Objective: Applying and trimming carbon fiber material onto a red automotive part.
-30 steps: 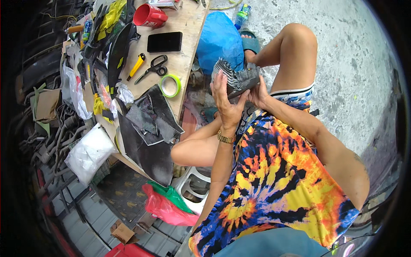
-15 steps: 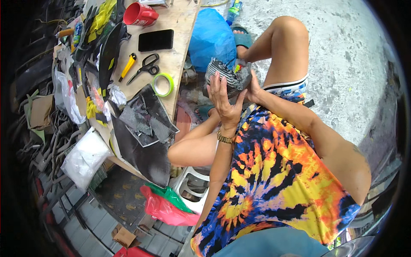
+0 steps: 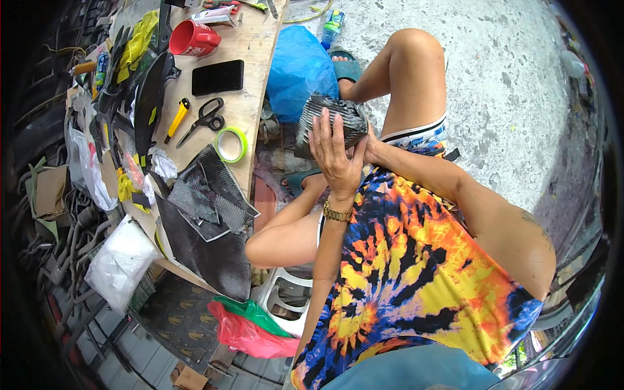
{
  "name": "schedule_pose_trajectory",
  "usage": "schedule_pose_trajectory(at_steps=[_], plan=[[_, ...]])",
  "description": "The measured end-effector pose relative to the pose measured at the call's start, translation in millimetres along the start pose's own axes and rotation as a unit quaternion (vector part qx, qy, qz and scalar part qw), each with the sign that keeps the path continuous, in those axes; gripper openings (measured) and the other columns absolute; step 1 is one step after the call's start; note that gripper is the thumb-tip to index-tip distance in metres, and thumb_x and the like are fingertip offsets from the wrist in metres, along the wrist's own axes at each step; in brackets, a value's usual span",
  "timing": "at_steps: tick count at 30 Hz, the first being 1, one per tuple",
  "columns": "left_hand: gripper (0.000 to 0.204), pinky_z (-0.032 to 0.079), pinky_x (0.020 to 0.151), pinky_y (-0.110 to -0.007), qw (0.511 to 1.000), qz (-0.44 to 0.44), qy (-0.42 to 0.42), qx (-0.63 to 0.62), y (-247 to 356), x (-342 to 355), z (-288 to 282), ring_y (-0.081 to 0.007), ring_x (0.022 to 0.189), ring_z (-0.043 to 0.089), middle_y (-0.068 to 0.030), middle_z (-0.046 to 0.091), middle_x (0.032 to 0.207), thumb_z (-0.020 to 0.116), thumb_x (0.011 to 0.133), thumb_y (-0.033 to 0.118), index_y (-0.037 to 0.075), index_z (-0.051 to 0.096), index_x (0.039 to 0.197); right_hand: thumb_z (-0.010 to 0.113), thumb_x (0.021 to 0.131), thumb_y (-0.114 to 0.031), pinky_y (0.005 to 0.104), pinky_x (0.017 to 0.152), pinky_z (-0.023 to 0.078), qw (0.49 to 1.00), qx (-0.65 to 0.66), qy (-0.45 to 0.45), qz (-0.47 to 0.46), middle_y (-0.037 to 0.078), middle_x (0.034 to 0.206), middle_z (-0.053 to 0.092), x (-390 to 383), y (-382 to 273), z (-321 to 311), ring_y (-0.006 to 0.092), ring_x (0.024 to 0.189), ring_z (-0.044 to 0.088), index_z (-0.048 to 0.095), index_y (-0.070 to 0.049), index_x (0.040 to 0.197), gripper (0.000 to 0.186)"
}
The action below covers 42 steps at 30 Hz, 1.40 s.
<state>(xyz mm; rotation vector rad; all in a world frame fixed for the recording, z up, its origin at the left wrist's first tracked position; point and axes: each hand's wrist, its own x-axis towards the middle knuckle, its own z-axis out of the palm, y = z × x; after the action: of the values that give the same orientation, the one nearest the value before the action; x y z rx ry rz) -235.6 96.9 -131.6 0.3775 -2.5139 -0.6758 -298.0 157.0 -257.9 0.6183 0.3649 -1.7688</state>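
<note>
**Left hand laid flat on a woven piece; right hand mostly hidden**

Head view. The left hand (image 3: 337, 156), fingers outstretched and not clenched, rests across a grey-and-black striped, woven-surfaced piece (image 3: 353, 121). The right hand (image 3: 372, 147) is at the piece's right side; its fingers are largely concealed, so its grip cannot be told. The piece is held in front of the body, beside the wooden table (image 3: 252, 68) and apart from it, near the blue plastic bag (image 3: 296, 71).

Handling, as judged: the piece appears light. The weave looks flexible and liable to fray or skew, particularly at its ragged upper edge; whether a stiff core lies beneath cannot be established. The surface may be slightly slippery. Recommended hold: broad sides, flat palms, clear of loose strands.

Count: one woven piece in hand; one pair of black-handled scissors (image 3: 210, 119); one yellow-handled cutter (image 3: 177, 119); one lime-green tape roll (image 3: 244, 142); one black, flat phone (image 3: 218, 77); one red mug (image 3: 188, 40). Grey woven offcuts (image 3: 231, 207) overlap on a dark, smooth panel (image 3: 227, 265); at least two offcuts, exact number undetermined.
</note>
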Motion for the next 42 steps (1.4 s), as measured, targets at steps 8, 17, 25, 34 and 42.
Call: schedule_pose_trajectory(at_steps=[8,17,25,34,42], plan=[[0.071,0.02,0.112,-0.052,1.0,-0.009,-0.002,-0.02,-1,-4,-6,-0.0359,0.135,0.035,-0.017,0.042,0.143,0.077,0.075,0.025,0.006,0.045,0.135,0.021,0.089,-0.07,0.0466,0.106,0.037,0.999,-0.004,0.021,-0.025,0.011,0.132,0.055,6,2,-7,0.0275,0.122,0.051,0.053,-0.01,0.13,0.08],[0.073,0.015,0.111,-0.058,0.994,-0.073,0.017,-0.073,-15,-17,-15,-0.0387,0.138,0.029,-0.0189,0.036,0.147,0.07,0.08,0.038,0.006,0.038,0.138,0.017,0.085,-0.075,0.0464,0.108,0.034,0.998,-0.048,0.012,-0.035,0.011,0.141,0.045,5,0,-3,0.0274,0.128,0.044,0.036,-0.011,0.143,0.088],[0.072,0.015,0.111,-0.058,0.994,-0.082,0.022,-0.065,-22,-19,-15,-0.0384,0.138,0.029,-0.0185,0.036,0.147,0.069,0.081,0.036,0.006,0.039,0.139,0.016,0.088,-0.072,0.0443,0.107,0.037,0.994,-0.082,0.026,-0.067,0.012,0.142,0.044,0,4,11,0.0275,0.129,0.045,0.033,-0.01,0.144,0.085],[0.069,0.02,0.11,-0.054,0.997,-0.074,0.021,-0.006,-11,-11,-12,-0.0372,0.135,0.035,-0.0184,0.043,0.142,0.072,0.08,0.036,0.004,0.045,0.135,0.019,0.092,-0.061,0.0455,0.101,0.044,0.998,-0.06,0.034,-0.015,0.013,0.131,0.054,4,7,0,0.0283,0.12,0.053,0.047,-0.008,0.134,0.073],[0.069,0.02,0.11,-0.055,0.996,-0.088,0.016,0.025,-7,1,-10,-0.0363,0.135,0.034,-0.015,0.042,0.143,0.071,0.079,0.041,0.01,0.047,0.135,0.014,0.091,-0.068,0.0517,0.104,0.039,0.999,-0.051,0.009,0.003,0.015,0.135,0.051,10,9,1,0.032,0.123,0.05,0.045,-0.008,0.136,0.082]])
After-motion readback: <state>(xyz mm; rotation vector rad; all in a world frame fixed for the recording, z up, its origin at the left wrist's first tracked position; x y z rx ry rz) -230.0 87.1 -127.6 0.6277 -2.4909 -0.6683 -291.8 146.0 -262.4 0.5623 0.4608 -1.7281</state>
